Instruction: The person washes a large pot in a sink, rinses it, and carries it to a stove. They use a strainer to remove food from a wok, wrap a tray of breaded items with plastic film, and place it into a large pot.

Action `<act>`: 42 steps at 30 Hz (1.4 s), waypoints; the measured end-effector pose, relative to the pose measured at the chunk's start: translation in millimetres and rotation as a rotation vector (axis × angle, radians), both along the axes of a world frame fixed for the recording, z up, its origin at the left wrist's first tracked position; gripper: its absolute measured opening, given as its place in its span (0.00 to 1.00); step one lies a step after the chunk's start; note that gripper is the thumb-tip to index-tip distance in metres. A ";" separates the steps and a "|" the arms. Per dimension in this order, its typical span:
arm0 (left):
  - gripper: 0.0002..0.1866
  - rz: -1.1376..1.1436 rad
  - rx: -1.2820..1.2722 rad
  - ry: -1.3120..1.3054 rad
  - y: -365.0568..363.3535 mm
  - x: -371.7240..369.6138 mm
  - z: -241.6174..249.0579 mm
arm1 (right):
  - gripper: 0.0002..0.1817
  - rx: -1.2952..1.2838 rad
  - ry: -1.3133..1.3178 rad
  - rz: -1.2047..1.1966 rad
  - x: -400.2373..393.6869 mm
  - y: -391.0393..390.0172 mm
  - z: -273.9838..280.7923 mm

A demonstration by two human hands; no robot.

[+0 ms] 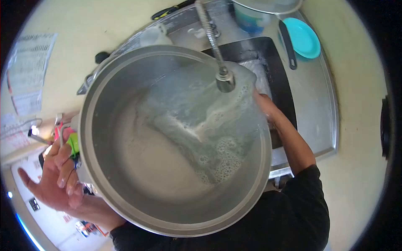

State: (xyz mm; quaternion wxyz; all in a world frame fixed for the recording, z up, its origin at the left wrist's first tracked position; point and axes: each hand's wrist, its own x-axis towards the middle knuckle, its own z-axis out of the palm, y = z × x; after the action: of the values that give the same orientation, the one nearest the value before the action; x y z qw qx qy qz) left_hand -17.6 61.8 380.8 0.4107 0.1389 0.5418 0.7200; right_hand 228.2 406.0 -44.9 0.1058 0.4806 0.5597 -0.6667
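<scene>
A large grey metal pot (176, 224) leans toward the sink, with cloudy, bubbly water (226, 154) gathered on its right side and reaching the upper right rim. My left hand (58, 180) is at the pot's left side, its fingers curled round the handle and the thumb sticking out. At the right rim is my right hand (264, 105), partly hidden behind the pot and water; its fingers cannot be made out. A spring-necked faucet (226, 81) hangs over the upper right of the pot.
Behind the pot is a dark sink basin (274, 54) in a steel counter (312, 83). A turquoise plate (303, 38), a black-handled strainer (287, 44) and a white jug (155, 37) stand around it. Papers (30, 71) hang on the left wall.
</scene>
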 end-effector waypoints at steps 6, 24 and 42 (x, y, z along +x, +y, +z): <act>0.57 -0.075 -0.027 0.023 10.1 -12.0 25.4 | 0.38 -0.152 0.206 -0.046 6.6 -22.9 -20.9; 0.76 -0.322 0.066 -0.094 135.7 25.1 38.4 | 0.38 -0.494 0.495 -0.137 6.3 -70.5 -76.4; 0.66 -0.377 -0.045 -0.038 218.1 73.2 63.1 | 0.41 -0.869 0.659 -0.053 -29.8 -159.1 -46.0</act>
State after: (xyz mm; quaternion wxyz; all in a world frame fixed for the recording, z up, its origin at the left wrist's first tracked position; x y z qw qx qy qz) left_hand 55.7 280.0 443.9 0.5514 0.2151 0.5144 0.6206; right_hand 198.4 246.9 -90.9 0.0972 0.1722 0.2238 -0.9544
